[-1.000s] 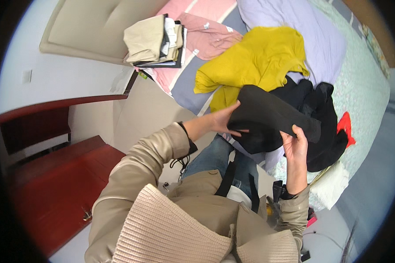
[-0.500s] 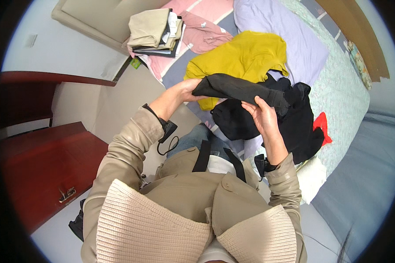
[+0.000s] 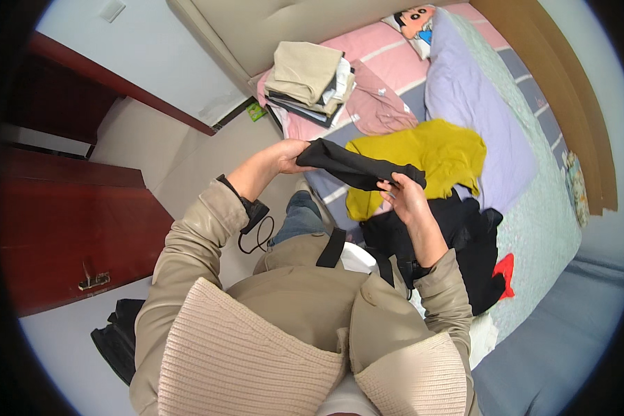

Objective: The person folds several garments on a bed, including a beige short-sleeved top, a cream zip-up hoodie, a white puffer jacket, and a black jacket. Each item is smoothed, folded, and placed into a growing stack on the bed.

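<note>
A folded length of black cloth, seemingly a garment [image 3: 350, 165], is stretched between my hands above the bed's near-left edge. My left hand [image 3: 289, 155] grips its left end, with the fingers wrapped round the edge. Its right end is pinched by my right hand [image 3: 405, 197], thumb on top and fingers beneath. Just beyond it, a mustard-yellow garment [image 3: 440, 149] lies spread on the bed. Crumpled black clothes [image 3: 464, 236] are heaped close to my right hand. At the far left corner of the bed stands a stack of folded clothes [image 3: 301, 73], beige on top.
A dusty-pink garment [image 3: 378, 104] lies beside the stack. Behind the yellow garment spreads a lilac quilt [image 3: 485, 139]. A red cloth [image 3: 506, 274] shows at the right of the black heap. On the left are a dark red door [image 3: 76, 236] and a white wall [image 3: 145, 48].
My view has swung so that the bed and stack appear lower and further right. Both hands still hold the black cloth, which is now left of the black heap and nearer the stack.
</note>
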